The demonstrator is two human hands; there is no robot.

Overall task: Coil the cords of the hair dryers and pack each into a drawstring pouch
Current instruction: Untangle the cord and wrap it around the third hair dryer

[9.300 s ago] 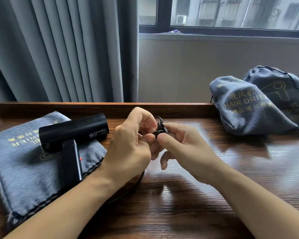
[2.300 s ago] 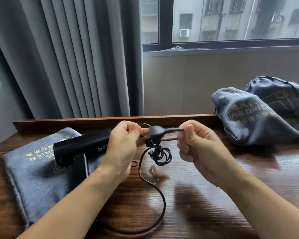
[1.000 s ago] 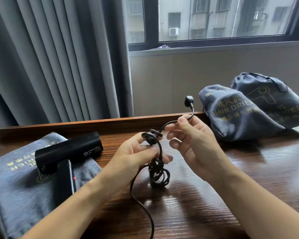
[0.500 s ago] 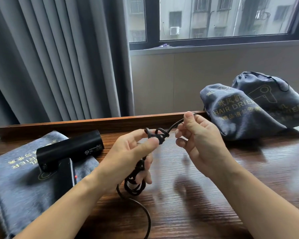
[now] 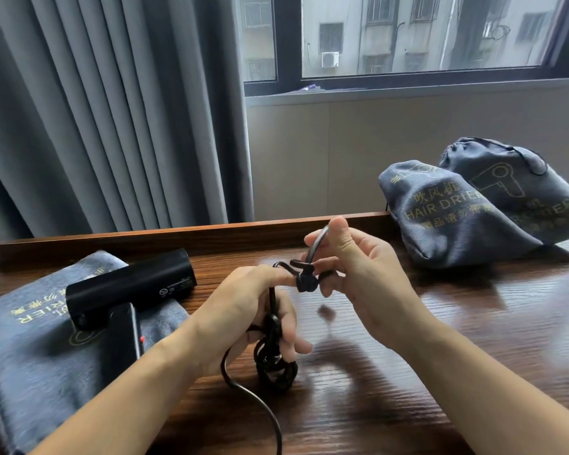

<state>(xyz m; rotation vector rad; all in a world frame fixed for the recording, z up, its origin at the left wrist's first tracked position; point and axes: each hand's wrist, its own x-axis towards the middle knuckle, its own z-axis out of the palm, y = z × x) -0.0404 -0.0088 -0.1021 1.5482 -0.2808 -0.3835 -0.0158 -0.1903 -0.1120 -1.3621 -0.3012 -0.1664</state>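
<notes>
**Cord bundle half-secured, loose end at risk**

We are working the cord [image 5: 278, 343] of the dryer [image 5: 125, 292] just above the tabletop [image 5: 408, 372], between our two hands. Our left hand [image 5: 243, 320] has its fingers curled round the gathered loops, which hang below it as a small, untidy black bundle touching the wood. Our right hand [image 5: 358, 274] pinches a short free length between thumb and forefinger, bent upward. Between the hands sits a dark knot or tie; we cannot tell which it is.

What we think could go wrong: if the right hand lets the free length slip before the wrap is snug, the loops could spring apart and the bundle would need gathering again. The loops look uneven, so tightening hard may kink them or leave a lump that will not sit well in a pouch. The slack run of cord trails from the bundle toward the near edge and out of view; a tug upward could drag on the dryer, which lies on the flat pouch [image 5: 30, 349] at our left.

The cord is thin, black and glossy, and looks fairly stiff. The dryer is matte black with a folded handle and a small red mark.

Farther out, two filled pouches [image 5: 467, 218] lean together at the right rear, against the wall below the window. A grey curtain [image 5: 96, 110] hangs behind the left side.
</notes>
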